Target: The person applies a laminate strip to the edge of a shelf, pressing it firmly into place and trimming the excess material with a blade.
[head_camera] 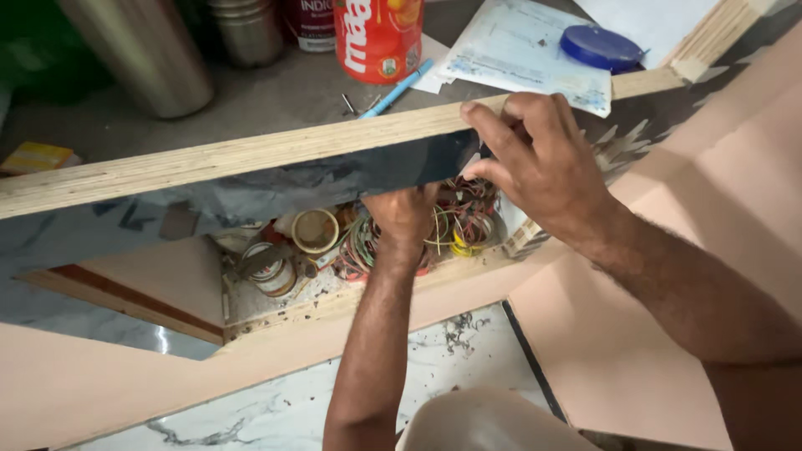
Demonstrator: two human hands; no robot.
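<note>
My right hand (535,159) grips the front edge of a plywood counter top (209,159), fingers over the top and thumb underneath. My left hand (403,213) reaches into the open compartment below it, among tangled coils of coloured wire (464,221). Its fingers are hidden under the counter's dark glossy front panel (276,192), so what it holds does not show.
In the compartment lie a roll of tape (316,230) and a small round tin (269,269). On the counter stand a red jar (378,38), a blue pen (399,88), papers (518,58), a blue lid (600,46) and steel containers (142,50). Marble floor (418,367) lies below.
</note>
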